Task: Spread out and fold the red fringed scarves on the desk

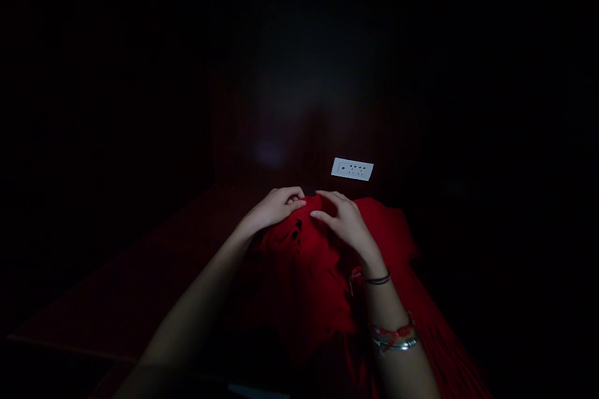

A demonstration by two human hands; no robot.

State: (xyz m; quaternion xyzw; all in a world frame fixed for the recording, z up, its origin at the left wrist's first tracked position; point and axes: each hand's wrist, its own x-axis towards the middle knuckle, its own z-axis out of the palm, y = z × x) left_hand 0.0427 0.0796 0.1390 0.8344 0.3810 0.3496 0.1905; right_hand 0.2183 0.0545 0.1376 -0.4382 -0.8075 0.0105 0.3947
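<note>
Rumpled red cloth (318,249), centre to near right. Bare left hand (276,207) pinching its far edge; bare right hand (346,218) at cloth, thumb and fingers apart. White rectangular socket panel (352,169) beyond, right.

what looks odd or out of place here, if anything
The white socket beyond the right hand slants in the picture, perhaps only from the camera angle. The red cloth is rumpled. No spill or damage shows, but much is too dark to judge.
</note>
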